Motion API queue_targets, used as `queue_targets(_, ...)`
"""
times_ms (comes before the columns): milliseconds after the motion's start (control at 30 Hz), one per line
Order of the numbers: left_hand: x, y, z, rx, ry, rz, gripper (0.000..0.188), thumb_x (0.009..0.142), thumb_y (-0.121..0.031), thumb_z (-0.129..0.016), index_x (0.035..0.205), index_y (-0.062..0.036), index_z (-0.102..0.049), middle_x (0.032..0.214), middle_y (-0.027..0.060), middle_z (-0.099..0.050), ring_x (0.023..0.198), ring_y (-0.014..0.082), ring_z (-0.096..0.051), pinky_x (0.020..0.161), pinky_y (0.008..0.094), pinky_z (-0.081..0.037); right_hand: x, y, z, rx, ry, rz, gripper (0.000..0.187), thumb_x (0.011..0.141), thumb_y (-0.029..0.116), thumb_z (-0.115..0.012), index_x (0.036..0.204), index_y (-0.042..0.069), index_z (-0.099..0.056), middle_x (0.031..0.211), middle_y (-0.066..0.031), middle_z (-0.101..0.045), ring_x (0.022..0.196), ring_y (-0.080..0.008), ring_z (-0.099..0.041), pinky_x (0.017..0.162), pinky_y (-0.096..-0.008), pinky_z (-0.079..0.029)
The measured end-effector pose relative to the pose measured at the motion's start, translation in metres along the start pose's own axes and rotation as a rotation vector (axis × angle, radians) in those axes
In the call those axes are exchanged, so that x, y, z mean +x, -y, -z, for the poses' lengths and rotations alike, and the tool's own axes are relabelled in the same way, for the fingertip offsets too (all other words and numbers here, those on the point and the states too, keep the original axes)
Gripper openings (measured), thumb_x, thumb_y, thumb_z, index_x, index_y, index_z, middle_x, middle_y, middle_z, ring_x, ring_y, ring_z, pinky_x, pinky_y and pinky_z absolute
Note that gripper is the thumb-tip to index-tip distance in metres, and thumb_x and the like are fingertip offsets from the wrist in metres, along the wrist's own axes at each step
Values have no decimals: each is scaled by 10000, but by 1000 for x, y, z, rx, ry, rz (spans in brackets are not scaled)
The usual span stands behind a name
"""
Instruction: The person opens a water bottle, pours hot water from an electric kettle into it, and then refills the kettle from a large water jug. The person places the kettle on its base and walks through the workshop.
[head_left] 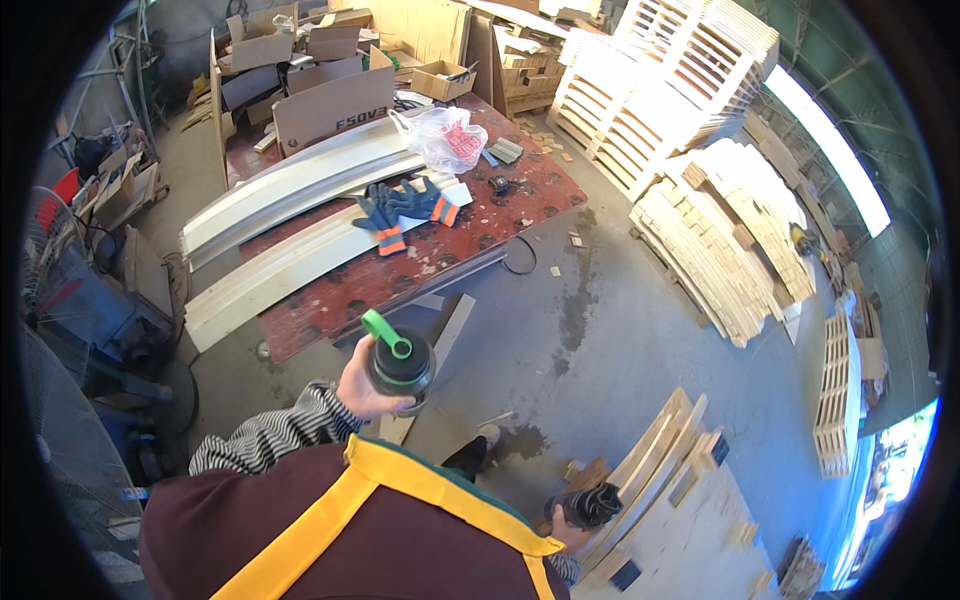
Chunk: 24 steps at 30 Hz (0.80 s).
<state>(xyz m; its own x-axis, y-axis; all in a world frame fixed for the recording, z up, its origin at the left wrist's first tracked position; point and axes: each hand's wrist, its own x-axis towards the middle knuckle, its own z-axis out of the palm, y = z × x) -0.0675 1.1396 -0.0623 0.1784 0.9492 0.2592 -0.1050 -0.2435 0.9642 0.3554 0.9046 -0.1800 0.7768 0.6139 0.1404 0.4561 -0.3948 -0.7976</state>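
My left hand (358, 390) is closed around a black water bottle (407, 374) with a bright green loop on its lid, held upright in front of my body. Low on the right, my right hand (570, 532) grips a dark, ribbed, rounded object (598, 505); its kind is not clear and my fingers are partly hidden. That hand is beside a light wooden board (690, 510) and some upright planks (655, 455). Two dark work gloves (378, 218) with orange cuffs lie across long white panels (290, 280) on a red, stained table (525, 205).
On the table are a crumpled plastic bag (445, 140) and a small black roll (499, 185). Cardboard boxes (330, 105) crowd its far end. Stacked pallets (650, 90) and piled wood strips (700, 250) stand to the right. A fan cage (60, 440) is at the left.
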Motion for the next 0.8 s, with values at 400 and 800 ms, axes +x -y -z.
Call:
queue_targets(400, 323, 71, -141, 51, -211, -17, 1046, 642, -142, -926, 1441, -2, -264, 1349, 129, -507, 1290, 227, -495, 1122, 393, -360, 386, 124, -138, 33, 273, 359, 947, 605, 120, -886, 1389, -20, -373, 1293, -179, -541, 1193, -275, -571, 1015, -402, -478)
queue_targets(800, 678, 199, -74, 183, -443, -64, 1078, 619, -194, -949, 1430, 25, -273, 1357, 143, -501, 1295, 219, -478, 1131, 386, -351, 662, 320, -425, 269, 635, 313, 935, 613, 57, -888, 1398, -27, -386, 1309, -169, -555, 1206, -271, -579, 1030, -395, -475)
